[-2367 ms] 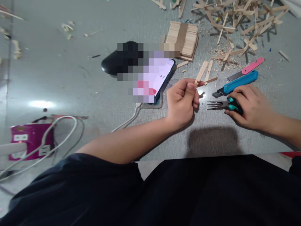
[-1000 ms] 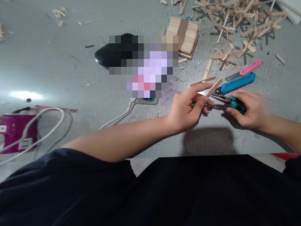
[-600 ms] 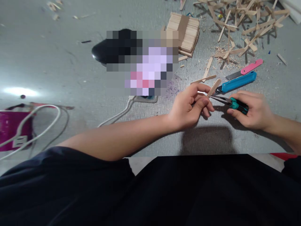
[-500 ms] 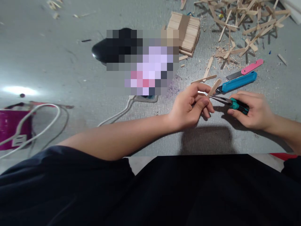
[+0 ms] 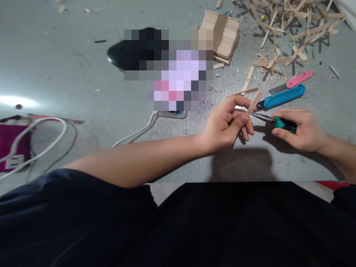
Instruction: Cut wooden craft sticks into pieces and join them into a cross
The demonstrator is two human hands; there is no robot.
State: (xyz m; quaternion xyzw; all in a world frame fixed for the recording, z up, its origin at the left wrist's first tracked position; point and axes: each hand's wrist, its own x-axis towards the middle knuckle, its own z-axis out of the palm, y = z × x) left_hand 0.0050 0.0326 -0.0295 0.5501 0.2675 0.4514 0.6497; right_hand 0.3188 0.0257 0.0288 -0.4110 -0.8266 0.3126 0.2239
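Note:
Between the thumb and fingers of my left hand (image 5: 229, 120) is a wooden craft stick (image 5: 255, 101), tilted with its rounded end up and to the right. My right hand (image 5: 303, 129) is closed around the green and black handles of needle-nose pliers (image 5: 278, 121). The slim metal jaws point left and touch the stick close to my left fingertips. Whether the jaws grip the stick, I cannot tell. Just beyond the pliers lies a blue utility knife (image 5: 284, 97), and past it a pink-handled blade (image 5: 300, 79).
Behind my left hand lie loose craft sticks (image 5: 248, 79). A banded stack of sticks (image 5: 226, 37) sits further back. Joined stick pieces (image 5: 300, 29) and shavings spread at the back right. A black mouse-like object (image 5: 116, 55), a white cable (image 5: 136, 137) and a purple item (image 5: 16, 144) are leftward.
The view has shifted slightly. Both hands, the craft stick and the pliers keep nearly the same position relative to each other.

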